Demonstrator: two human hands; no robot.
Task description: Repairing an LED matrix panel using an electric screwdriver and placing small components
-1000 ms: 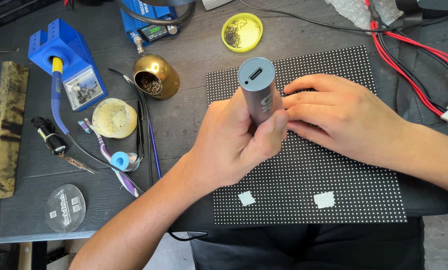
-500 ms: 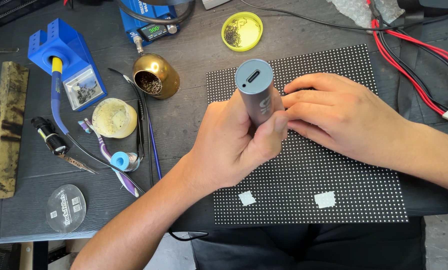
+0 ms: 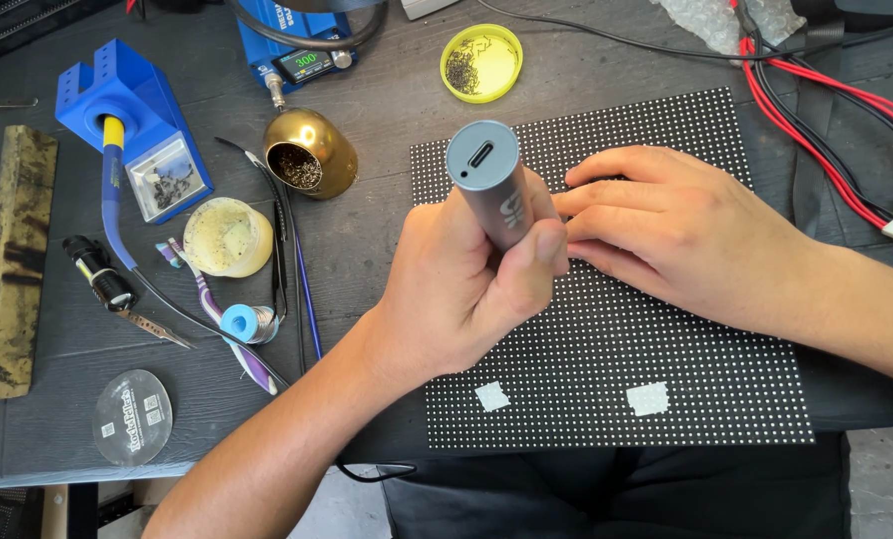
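**Grey pen-shaped tool held upright over a dotted panel**

Head view: at the centre of the frame the left hand (image 3: 466, 299) is wrapped tight around a grey cylindrical tool (image 3: 493, 190), which stands nearly upright with its flat end and a small oblong socket facing the camera. The tool's lower end is hidden inside the fist, so its tip and whether it touches anything cannot be made out. The right hand (image 3: 686, 235) lies flat, fingers together and extended, on the black dot-matrix panel (image 3: 666, 359), gripping nothing; its fingertips sit just beside the left thumb. The panel fills the centre right of the frame, with two small white tape squares (image 3: 492, 396) near its lower edge.

In the upper left stands a blue tool stand (image 3: 117, 110), and right of it a brass-coloured tip-cleaner pot (image 3: 312, 150). A yellow lid (image 3: 480, 62) holding dark bits lies at top centre. A blue unit with a display (image 3: 302, 55) is cut off by the top edge. Red and black cables (image 3: 816, 110) run off the upper right. A solder spool (image 3: 242, 322) and a round clear lid (image 3: 132, 417) lie lower left.
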